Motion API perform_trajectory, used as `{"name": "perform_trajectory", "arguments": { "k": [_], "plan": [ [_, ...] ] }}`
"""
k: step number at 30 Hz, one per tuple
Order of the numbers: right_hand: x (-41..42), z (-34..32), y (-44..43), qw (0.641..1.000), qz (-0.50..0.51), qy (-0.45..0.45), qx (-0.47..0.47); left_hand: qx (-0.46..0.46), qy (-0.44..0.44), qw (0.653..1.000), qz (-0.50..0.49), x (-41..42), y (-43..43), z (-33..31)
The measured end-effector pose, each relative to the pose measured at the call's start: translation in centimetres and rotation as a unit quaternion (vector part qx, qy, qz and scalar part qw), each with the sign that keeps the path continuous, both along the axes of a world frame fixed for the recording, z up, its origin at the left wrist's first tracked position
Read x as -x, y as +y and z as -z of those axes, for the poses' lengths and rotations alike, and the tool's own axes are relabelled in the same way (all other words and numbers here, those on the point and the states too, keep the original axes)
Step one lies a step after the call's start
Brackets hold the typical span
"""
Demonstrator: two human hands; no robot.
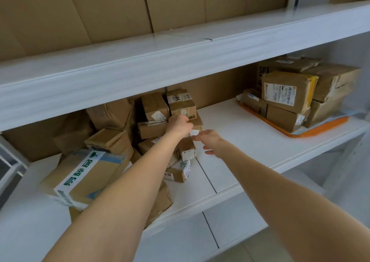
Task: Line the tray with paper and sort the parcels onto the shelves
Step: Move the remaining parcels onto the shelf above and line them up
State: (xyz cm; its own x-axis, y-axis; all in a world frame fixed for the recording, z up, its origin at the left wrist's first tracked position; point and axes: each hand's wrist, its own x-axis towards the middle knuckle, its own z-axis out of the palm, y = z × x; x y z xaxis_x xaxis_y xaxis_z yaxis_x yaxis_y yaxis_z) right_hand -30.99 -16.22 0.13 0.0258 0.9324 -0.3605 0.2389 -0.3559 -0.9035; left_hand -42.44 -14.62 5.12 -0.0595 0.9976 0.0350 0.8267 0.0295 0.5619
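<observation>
**A:** Where are the parcels (152, 109)?

**B:** Heaped at nine o'clock on the shelf (240, 125). More sit on the orange tray (330, 124) at two o'clock, well apart.

**A:** And the hands?

**B:** The left hand (178, 124) is curled into the heap; whether it grips a box I cannot tell. The right hand (210, 141), at its four o'clock, is loose-fingered and holds nothing, beside a small parcel (187, 148).

**A:** Advice?

**B:** I'd brace the heap with the left hand and lift the small parcel by its sides, so its neighbours don't slide.
</observation>
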Motion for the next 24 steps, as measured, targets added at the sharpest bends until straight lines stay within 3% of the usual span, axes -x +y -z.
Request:
{"name": "perform_trajectory", "arguments": {
  "k": [7,24],
  "plan": [
    [0.0,-1.4,-1.0,1.000,-0.027,0.009,-0.013,0.085,0.020,0.996,-0.012,-0.3,-2.0,-1.3],
    [4.1,-3.6,-5.5,0.999,-0.010,0.018,-0.030,0.036,0.059,0.997,0.027,3.0,-7.0,-3.9]
  ]
}}
